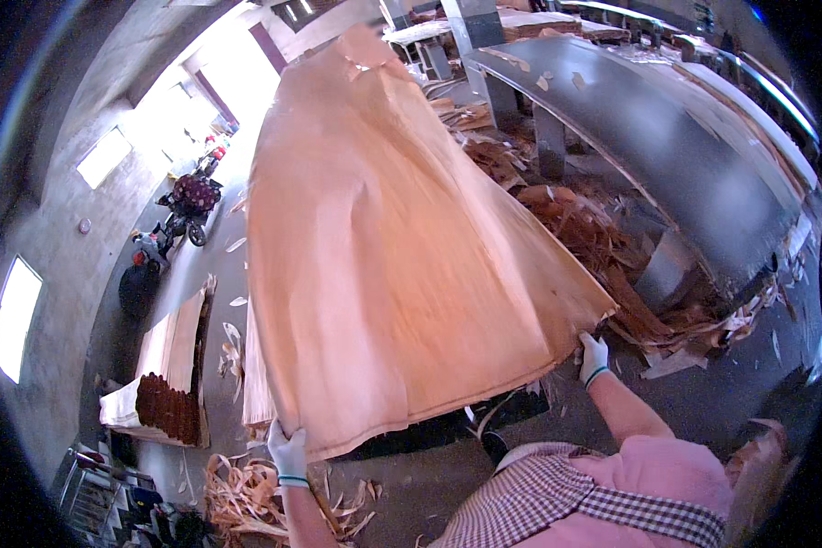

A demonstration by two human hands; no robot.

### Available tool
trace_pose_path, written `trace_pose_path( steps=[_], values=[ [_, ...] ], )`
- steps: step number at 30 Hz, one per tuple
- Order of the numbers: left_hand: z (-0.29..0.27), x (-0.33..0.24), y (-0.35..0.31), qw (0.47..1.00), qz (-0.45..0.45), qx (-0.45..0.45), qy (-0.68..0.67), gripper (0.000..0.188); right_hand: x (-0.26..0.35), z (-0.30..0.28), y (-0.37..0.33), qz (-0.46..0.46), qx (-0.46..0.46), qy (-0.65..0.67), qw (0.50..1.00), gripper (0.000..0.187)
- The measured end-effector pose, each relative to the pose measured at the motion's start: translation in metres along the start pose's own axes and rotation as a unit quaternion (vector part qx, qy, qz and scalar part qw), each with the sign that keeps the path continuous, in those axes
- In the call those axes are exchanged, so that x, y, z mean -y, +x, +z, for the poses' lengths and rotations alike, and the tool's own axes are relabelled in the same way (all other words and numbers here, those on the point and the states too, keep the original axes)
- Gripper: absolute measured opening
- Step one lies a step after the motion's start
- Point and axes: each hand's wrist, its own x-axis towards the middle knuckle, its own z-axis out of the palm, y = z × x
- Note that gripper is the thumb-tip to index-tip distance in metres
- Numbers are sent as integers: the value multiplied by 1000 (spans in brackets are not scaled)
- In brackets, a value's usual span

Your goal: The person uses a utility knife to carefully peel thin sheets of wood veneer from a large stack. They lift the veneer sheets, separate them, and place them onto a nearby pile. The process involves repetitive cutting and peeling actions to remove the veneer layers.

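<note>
A large, thin sheet of orange-tan wood veneer (402,265) stretches away from me, its middle rippling in soft folds. My left hand (288,450), in a white glove with a green cuff, grips its near left corner. At the near right corner my right hand (593,356), gloved alike, is closed on the edge. The far end of the sheet rises toward the back, where its edge looks torn. Under the near edge a dark surface shows in part; what supports the sheet is mostly hidden.
Right of the sheet stands a big dark-topped table (648,137), with heaped veneer scraps (575,224) beside it. Curled strips (242,498) lie by my left hand. A veneer stack (169,365) sits on the floor at left. Farther back, a motorbike (192,205) stands near the wall.
</note>
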Motion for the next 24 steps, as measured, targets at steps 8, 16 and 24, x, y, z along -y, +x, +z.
trace_pose_path(
  steps=[8,16,24],
  values=[
    [0,59,98,997,34,9,76,34,-90,79,-39,2,-49,23,999,23],
    [28,139,200,998,44,30,31,37,-147,156,-46,8,-72,-67,995,11],
    [39,223,272,993,45,62,93,33,-205,195,-30,10,-173,-123,977,11]
  ],
)
